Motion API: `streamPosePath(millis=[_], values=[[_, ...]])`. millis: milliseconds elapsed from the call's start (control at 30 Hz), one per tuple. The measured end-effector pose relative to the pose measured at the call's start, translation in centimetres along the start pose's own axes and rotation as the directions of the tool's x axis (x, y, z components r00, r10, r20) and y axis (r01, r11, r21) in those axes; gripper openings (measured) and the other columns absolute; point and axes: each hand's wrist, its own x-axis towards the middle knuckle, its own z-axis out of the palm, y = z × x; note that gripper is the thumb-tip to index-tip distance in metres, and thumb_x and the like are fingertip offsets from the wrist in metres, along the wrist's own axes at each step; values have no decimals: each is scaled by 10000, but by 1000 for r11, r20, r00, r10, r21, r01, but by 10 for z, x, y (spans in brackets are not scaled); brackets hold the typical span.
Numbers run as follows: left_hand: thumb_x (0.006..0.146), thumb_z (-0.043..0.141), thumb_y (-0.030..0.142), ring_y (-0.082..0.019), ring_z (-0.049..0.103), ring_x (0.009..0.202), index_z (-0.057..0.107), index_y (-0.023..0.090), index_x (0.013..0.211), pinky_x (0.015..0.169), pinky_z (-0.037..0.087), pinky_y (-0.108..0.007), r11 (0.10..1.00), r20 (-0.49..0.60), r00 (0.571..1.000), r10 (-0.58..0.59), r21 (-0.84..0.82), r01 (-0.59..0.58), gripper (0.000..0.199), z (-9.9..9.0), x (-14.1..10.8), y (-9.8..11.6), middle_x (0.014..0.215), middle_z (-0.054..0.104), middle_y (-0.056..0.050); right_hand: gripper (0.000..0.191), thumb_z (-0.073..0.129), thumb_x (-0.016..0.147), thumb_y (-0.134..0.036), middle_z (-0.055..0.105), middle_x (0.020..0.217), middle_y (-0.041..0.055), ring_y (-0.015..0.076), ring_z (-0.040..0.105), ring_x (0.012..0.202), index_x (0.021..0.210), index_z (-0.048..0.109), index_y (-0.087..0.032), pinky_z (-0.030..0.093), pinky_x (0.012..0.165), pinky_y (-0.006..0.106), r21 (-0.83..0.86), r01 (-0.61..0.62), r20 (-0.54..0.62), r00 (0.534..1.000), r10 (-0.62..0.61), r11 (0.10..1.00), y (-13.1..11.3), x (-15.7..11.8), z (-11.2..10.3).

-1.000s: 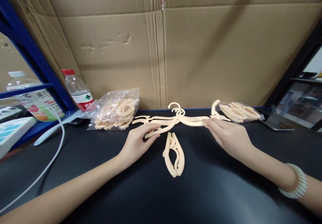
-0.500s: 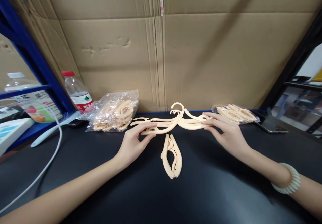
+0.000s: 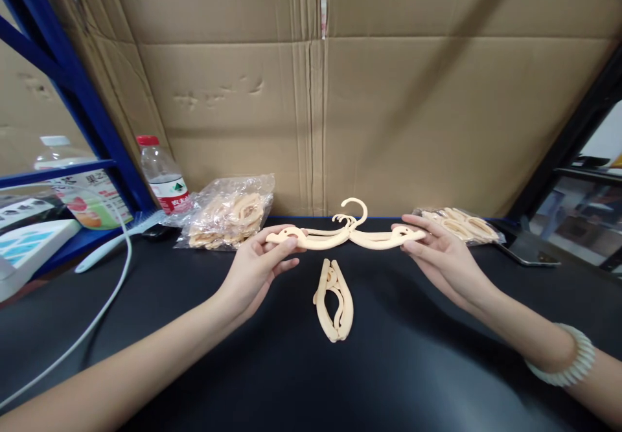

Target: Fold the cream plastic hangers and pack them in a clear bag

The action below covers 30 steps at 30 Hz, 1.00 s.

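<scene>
Several unfolded cream plastic hangers point(image 3: 323, 243) are stacked together, their hooks pointing up at the middle. My left hand point(image 3: 265, 260) pinches the left ends between thumb and fingers. At the right ends, my right hand point(image 3: 437, 250) grips the same stack, thumb in front and fingers behind. The stack is held level, raised a little over the black table. Nearer me, a folded cream hanger point(image 3: 334, 302) lies flat on the table, touched by neither hand.
A clear bag of cream hangers point(image 3: 226, 215) stands back left beside a red-capped bottle point(image 3: 168, 182). Another bag point(image 3: 461, 225) and a phone point(image 3: 529, 254) lie at the right. A white cable point(image 3: 109, 299) curves along the left; cardboard point(image 3: 233, 114) walls the back.
The stacked hangers have been lifted and drawn together, with their arms now lined up. Both hands have risen and hold the ends more firmly. The view has shifted slightly.
</scene>
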Motion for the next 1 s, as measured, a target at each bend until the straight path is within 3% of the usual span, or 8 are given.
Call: streamPosePath(millis=[233, 400, 767, 867, 1000], values=[[675, 816, 327, -186, 683, 872, 667, 152, 880, 652, 543, -212, 998, 31, 998, -56, -8, 56, 308, 8, -5, -6, 911, 716, -52, 657, 748, 764, -325, 678, 927, 22, 165, 631, 748, 1333, 421, -319, 543, 762, 348, 190, -64, -63, 995, 77, 980, 0, -13, 19], [710, 795, 306, -171, 686, 873, 685, 164, 879, 667, 537, -199, 998, 99, 993, -62, -3, 63, 246, 7, -6, -8, 921, 721, -44, 649, 741, 763, -313, 661, 880, 1, 152, 596, 679, 1325, 417, -311, 533, 723, 342, 200, -86, -99, 989, 107, 976, -3, -15, 22], [728, 782, 324, -150, 670, 753, 698, 154, 829, 698, 540, -233, 997, 143, 986, -82, 24, 79, 215, 15, -13, -11, 824, 719, -49, 636, 632, 854, -451, 691, 820, 18, 182, 593, 658, 1393, 337, -290, 521, 680, 367, 18, -27, -45, 999, 28, 999, -2, -20, 24], [755, 762, 323, -133, 650, 751, 697, 151, 823, 703, 529, -215, 996, 185, 979, -91, 40, 85, 196, 18, -17, -12, 839, 704, -43, 505, 625, 870, -413, 677, 781, 16, 172, 588, 639, 1304, 415, -264, 518, 635, 324, -53, -3, 36, 999, 5, 999, -2, -24, 28], [783, 738, 316, -112, 628, 716, 713, 149, 876, 634, 501, -173, 991, 210, 971, -113, 88, 97, 193, 21, -21, -16, 836, 704, -47, 303, 564, 927, -335, 665, 869, 25, 173, 626, 762, 1212, 485, -272, 534, 738, 327, -128, 63, 303, 953, -21, 990, -7, -35, 34]])
